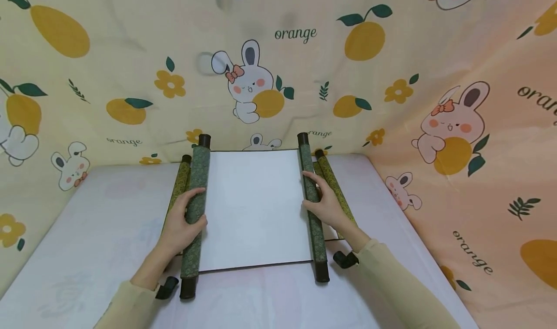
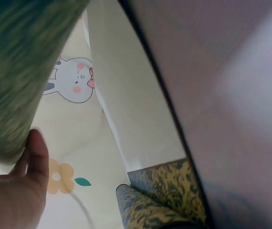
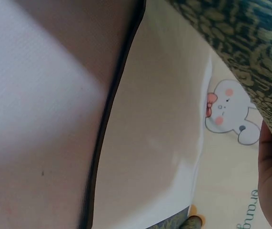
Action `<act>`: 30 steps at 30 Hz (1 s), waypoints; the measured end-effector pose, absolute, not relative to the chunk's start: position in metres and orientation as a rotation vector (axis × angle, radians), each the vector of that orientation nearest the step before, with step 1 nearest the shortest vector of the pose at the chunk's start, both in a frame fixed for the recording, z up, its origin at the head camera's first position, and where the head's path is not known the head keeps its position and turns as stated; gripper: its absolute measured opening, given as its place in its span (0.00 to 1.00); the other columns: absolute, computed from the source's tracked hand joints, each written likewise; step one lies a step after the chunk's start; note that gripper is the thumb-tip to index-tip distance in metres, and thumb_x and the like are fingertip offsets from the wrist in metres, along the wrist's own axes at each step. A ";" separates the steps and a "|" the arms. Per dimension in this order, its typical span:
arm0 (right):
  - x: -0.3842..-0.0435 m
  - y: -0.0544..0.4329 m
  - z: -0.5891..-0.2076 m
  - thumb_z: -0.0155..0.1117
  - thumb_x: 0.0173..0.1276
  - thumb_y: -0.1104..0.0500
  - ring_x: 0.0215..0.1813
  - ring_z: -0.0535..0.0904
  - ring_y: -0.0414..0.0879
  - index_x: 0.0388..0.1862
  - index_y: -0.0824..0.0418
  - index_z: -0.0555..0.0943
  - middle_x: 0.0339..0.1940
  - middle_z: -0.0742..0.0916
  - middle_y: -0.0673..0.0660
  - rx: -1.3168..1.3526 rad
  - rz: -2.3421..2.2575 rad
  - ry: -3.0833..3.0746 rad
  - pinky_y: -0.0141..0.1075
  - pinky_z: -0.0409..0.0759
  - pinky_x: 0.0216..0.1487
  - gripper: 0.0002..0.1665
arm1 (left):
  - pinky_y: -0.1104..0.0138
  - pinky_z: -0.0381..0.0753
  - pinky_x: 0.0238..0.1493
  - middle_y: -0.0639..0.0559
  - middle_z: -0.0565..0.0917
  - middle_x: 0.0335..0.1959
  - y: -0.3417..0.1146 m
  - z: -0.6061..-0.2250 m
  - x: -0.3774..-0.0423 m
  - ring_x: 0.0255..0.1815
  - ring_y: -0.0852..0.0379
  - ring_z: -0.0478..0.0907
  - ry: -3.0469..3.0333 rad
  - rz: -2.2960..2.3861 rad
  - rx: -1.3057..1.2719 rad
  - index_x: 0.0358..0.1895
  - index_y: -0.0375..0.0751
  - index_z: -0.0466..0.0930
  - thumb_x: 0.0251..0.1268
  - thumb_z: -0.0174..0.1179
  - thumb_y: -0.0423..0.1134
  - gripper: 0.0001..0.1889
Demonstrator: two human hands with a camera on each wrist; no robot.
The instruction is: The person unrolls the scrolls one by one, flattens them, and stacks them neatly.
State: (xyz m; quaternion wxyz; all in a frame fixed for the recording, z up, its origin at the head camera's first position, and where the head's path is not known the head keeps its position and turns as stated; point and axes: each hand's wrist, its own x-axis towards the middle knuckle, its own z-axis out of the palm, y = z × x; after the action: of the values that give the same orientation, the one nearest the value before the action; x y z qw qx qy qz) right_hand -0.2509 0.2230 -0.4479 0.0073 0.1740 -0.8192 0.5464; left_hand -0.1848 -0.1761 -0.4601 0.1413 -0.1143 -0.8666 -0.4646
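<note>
"What's the count?"

"One left hand (image 1: pixel 178 225), one right hand (image 1: pixel 328 204): two. Two sleeves (image 1: pixel 402 280) as well."

"And on the table (image 1: pixel 113 213)? I make that one."

"One, yes. There's one green scroll (image 1: pixel 254 208) and one yellow scroll (image 1: pixel 336 186), so two scrolls."

"Rollers (image 1: pixel 191 251)?"

"Four: two green, two yellow."

"Dark caps (image 1: pixel 188 289)?"

"Six in the head view: four on green, two on yellow."

"Black pieces (image 1: pixel 345 260) at the wrists?"

"Two, one per wrist."

"Printed rabbits (image 1: pixel 245 87)?"

"Seven in the head view, some partly cut off."

"And the word "orange" (image 1: pixel 296 34)?"

"Five there, two incomplete."
</note>
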 end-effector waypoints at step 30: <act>-0.251 0.240 -0.452 0.74 0.67 0.66 0.77 0.66 0.63 0.81 0.41 0.64 0.81 0.63 0.61 0.424 1.658 -2.575 0.60 0.75 0.64 0.48 | 0.25 0.54 0.67 0.26 0.55 0.77 -0.185 -0.458 -0.186 0.79 0.23 0.50 -2.511 -1.352 -0.296 0.72 0.42 0.72 0.64 0.63 0.25 0.31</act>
State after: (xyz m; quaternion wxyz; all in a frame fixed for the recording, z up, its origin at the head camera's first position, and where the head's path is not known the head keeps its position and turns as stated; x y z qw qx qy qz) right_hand -0.2509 0.2399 -0.4516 0.0252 0.1370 -0.8326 0.5360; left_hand -0.1857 -0.1846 -0.4576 0.1369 -0.1023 -0.8676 -0.4670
